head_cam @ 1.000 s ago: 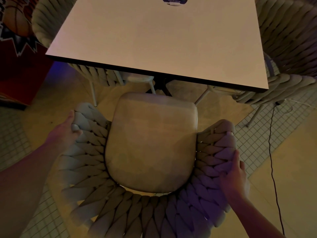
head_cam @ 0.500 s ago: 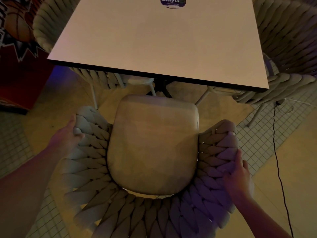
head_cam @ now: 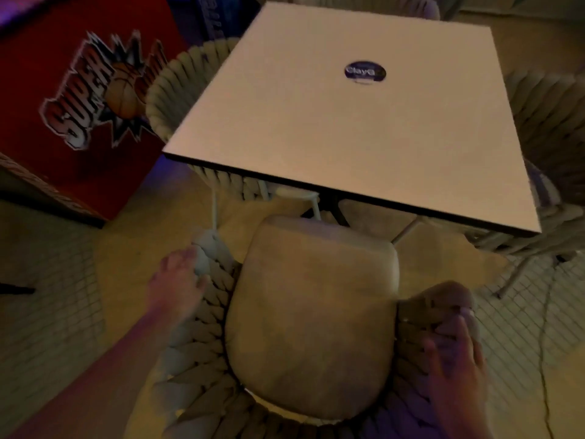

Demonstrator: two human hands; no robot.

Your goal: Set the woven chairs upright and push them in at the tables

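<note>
A woven chair (head_cam: 202, 359) with a beige seat cushion (head_cam: 313, 318) stands upright below me, facing the white square table (head_cam: 354, 128). The cushion's front edge lies just short of the table's near edge. My left hand (head_cam: 177, 286) grips the chair's left armrest. On the right armrest my right hand (head_cam: 452, 359) has its fingers wrapped over the weave. Two more woven chairs sit pushed in at the table, one on the left (head_cam: 171, 87), one on the right (head_cam: 550, 128).
A red arcade cabinet (head_cam: 79, 99) with a basketball logo stands at the left, close to the left chair. A dark round sticker (head_cam: 365, 72) lies on the tabletop. A thin cable (head_cam: 544, 327) runs along the tiled floor at the right.
The view has tilted up and swung left, bringing the red cabinet and more of the table into sight. Both hands keep their grip on the armrests; the chair sits slightly nearer the table.
</note>
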